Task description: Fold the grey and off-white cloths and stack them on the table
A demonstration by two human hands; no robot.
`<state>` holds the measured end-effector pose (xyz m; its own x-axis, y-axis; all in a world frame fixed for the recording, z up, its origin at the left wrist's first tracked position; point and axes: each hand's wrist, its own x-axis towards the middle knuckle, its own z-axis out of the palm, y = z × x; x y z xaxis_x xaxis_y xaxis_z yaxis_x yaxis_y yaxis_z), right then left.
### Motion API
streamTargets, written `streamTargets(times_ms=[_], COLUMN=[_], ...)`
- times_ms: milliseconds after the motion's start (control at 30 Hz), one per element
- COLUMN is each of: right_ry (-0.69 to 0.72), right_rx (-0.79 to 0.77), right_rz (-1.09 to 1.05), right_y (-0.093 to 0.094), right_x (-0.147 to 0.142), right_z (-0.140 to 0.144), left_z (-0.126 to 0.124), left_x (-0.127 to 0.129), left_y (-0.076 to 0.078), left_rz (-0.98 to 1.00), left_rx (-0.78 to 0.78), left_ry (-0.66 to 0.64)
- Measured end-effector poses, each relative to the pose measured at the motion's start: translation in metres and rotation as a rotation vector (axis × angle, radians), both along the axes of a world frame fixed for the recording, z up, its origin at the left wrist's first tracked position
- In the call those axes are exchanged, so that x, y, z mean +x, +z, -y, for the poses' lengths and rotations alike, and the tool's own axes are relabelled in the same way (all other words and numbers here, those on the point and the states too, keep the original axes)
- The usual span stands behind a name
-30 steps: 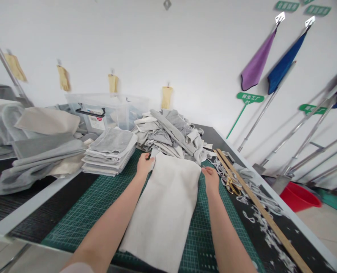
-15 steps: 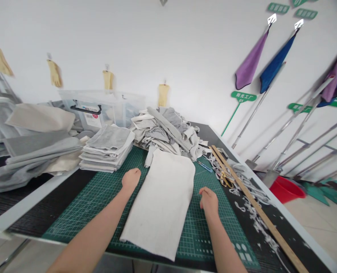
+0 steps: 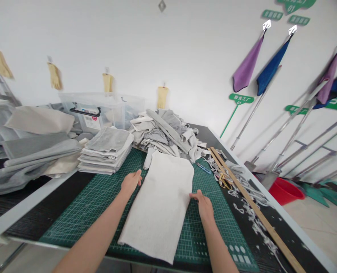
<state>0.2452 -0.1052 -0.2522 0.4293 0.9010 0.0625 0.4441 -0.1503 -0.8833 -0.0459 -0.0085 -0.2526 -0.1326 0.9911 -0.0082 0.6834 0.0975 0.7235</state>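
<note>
A long off-white piece of fabric (image 3: pixel 159 204) lies flat on the green cutting mat (image 3: pixel 80 216), its near end reaching the table's front edge. My left hand (image 3: pixel 131 183) is just left of the fabric's upper part, fingers loosely bent and slightly apart, holding nothing. On the other side, my right hand (image 3: pixel 203 204) has a finger stretched out to the fabric's right edge, seemingly touching it; its lower fingers are partly hidden. A small grey fabric strip (image 3: pixel 148 158) shows by the far left corner.
Folded grey cloths (image 3: pixel 106 149) stand stacked at left, beside larger fabric pieces (image 3: pixel 34 144). Behind are a clear plastic bin (image 3: pixel 111 110) and a heap of scraps (image 3: pixel 168 131). Blue snips (image 3: pixel 203 168), yellow-handled scissors (image 3: pixel 224 181), wooden strips (image 3: pixel 259 212) and trimmings lie at right.
My right hand has moved left to the fabric's edge, one finger stretching out. The fingers of my left hand have loosened a little. The fabric looks unchanged; the camera view has shifted slightly.
</note>
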Motion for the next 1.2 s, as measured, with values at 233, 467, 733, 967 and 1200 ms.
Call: streamTargets(times_ms=[233,467,733,967,1200], right_ry=[-0.008,-0.143,0.042,0.218,0.243], right_rx=[-0.163,-0.188,-0.051,0.000,-0.080], right_rz=[0.185,0.637,0.048,-0.869,-1.089], right_y=[0.001,0.010,-0.001,-0.008,-0.003], right_x=[-0.004,-0.024,-0.034,-0.030,-0.024], right_z=[0.010,0.010,-0.008,-0.015,-0.010], left_z=[-0.002,0.014,0.016,0.016,0.010], left_x=[-0.001,0.023,0.038,0.035,0.024], left_y=[0.001,0.007,-0.006,-0.004,-0.005], left_rz=[-0.118,-0.285,0.156,0.798,1.418], left_rx=[-0.092,-0.042,-0.049,-0.263,-0.507], left_ry=[0.001,0.031,-0.144,-0.301,-0.218])
